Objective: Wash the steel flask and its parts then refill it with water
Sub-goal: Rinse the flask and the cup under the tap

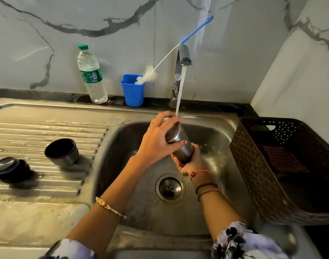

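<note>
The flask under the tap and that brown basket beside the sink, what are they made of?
The flask looks like brushed steel: grey with a dull sheen. The basket seems to be moulded plastic, given its perforated woven-look walls and cut-out handle, though real wicker can't be ruled out.

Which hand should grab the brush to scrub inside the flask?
Probably the left hand. It only grips the top of the flask, and the brush in the blue cup stands on its side of the tap. The right hand holds the flask's bottom and can likely hold it alone.
</note>
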